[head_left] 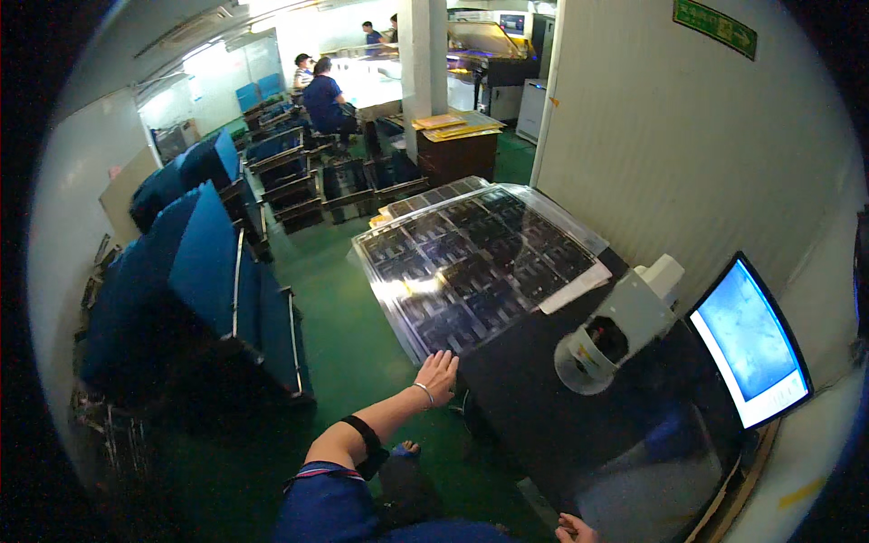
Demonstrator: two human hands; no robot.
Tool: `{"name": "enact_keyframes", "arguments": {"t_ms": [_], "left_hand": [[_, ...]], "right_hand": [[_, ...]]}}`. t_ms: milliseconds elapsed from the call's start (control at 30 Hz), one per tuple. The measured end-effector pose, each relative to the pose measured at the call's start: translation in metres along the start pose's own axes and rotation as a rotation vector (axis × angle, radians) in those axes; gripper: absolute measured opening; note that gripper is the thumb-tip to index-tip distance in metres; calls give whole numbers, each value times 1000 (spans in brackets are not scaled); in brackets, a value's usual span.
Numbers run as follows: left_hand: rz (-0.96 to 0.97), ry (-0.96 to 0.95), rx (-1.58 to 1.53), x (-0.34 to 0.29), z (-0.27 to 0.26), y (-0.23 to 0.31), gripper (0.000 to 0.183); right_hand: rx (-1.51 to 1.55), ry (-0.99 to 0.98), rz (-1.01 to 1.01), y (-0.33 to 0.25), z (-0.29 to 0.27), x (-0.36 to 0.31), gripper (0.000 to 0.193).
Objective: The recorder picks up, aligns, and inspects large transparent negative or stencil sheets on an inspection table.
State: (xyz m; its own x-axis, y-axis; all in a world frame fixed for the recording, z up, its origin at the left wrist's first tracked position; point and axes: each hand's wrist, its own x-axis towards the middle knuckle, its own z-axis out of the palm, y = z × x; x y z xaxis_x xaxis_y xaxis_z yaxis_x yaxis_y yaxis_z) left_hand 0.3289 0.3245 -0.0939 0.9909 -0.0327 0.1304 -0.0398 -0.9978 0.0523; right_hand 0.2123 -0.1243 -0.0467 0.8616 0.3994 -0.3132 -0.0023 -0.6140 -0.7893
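Observation:
My left hand [437, 376] reaches forward with its fingers stretched out at the near corner of a stack of large film sheets [480, 262]. The sheets are clear with dark patterned panels and lie on a dark table [507, 366]; whether the fingertips press on them I cannot tell. At the lower edge, my right hand [577, 529] shows only in part, its fingers curled at the table's near edge. Beside it lies a translucent sheet [652, 489]. Anything in those fingers is hidden.
A white-grey microscope-like device [615, 330] stands on the table, with a lit monitor [753, 344] to its right. Blue panels on racks [195, 262] fill the left side. A pillar [424, 72] and seated people [326, 100] are farther back.

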Motion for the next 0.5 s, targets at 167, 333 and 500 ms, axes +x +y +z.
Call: {"name": "enact_keyframes", "arguments": {"t_ms": [167, 333, 500], "left_hand": [[219, 224, 9, 36, 55, -66, 43], [318, -144, -304, 54, 51, -92, 17], [188, -108, -481, 74, 14, -106, 11]], "right_hand": [[-26, 132, 3, -97, 85, 63, 32], [-23, -19, 85, -175, 126, 84, 32], [-132, 34, 66, -206, 132, 99, 32]]}}
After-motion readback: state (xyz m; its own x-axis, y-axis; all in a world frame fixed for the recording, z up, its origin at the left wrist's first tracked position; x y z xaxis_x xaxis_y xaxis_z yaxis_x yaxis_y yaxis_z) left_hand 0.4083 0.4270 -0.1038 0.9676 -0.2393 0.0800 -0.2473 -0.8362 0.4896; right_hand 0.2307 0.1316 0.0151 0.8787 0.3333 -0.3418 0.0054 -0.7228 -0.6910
